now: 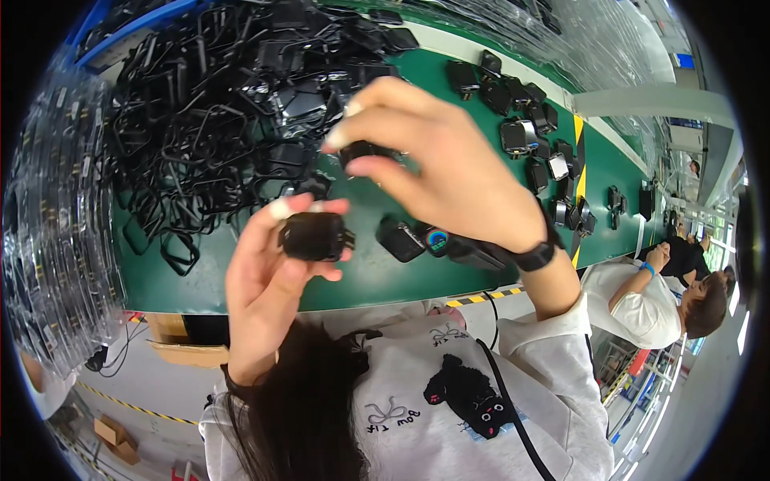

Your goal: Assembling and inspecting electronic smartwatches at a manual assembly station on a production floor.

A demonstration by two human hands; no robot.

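My left hand (261, 280) is closed round a black square smartwatch body (313, 237), its dark face turned up, over the near part of the green table. Above it and to the right, my right hand (449, 168) pinches a small black piece (365, 151); motion blur and the fingers hide its exact kind. Below the right hand lie another black square watch body (401, 240) and a watch with a lit round dial (437, 239). A large heap of black frame-shaped parts (200, 120) spreads just beyond my left hand.
Several square watch bodies (517, 136) stand in a cluster at the right, near yellow-black tape (579, 160). Clear plastic packs (60, 208) are stacked at the left. A blue bin (136, 30) sits at the far left. Another person (642, 301) is seated along the table at the right.
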